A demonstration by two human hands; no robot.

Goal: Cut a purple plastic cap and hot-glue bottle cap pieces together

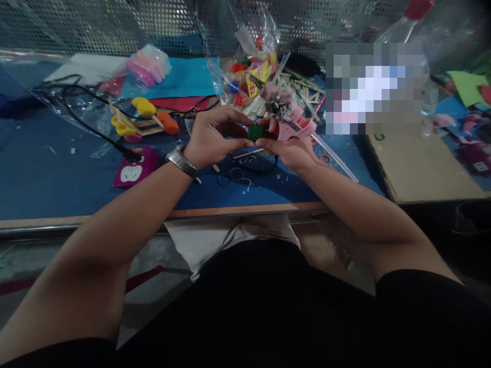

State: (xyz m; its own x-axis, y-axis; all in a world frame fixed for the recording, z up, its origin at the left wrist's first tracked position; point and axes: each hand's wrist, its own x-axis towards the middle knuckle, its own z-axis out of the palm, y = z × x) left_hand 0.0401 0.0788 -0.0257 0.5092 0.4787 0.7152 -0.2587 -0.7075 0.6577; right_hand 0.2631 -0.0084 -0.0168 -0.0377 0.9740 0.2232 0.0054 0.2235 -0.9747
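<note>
A small green block-like piece (255,133) is held above the blue table between the fingertips of both hands; its exact kind does not show. My left hand (215,135), with a metal watch (183,161) at the wrist, pinches its left side. From the other side my right hand (289,145) grips it with thumb and fingers. Just behind the right hand lies a pink glue gun (297,128), partly covered by the fingers. White scraps and thin rings (236,174) are scattered on the table below the hands.
Left of the hands are a purple box (136,166) with a black cable and a stick model (143,125) with yellow and orange pieces. Craft sticks (307,94) and plastic bags pile up behind. Cardboard (425,168) lies at the right. The table edge (238,210) is near my body.
</note>
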